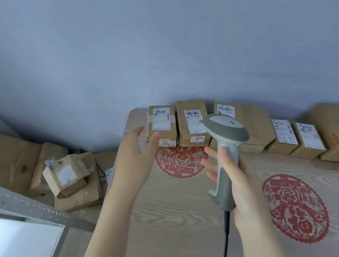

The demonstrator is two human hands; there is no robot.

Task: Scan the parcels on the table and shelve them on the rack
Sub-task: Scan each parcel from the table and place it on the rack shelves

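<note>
Where parcels (162, 121) lie: far edge of table (173, 226), just beyond left hand (137, 156)
Left hand: released, empty
Right hand (243, 181): grasping scanner (226, 127)

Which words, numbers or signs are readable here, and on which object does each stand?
"5144": white sticker on the leftmost parcel, front side.
"福": red paper-cut at the right of the table.
Small sticker on the second parcel: upside-down digits, unsure.
Shipping labels and handwriting: too blurred to read.
</note>
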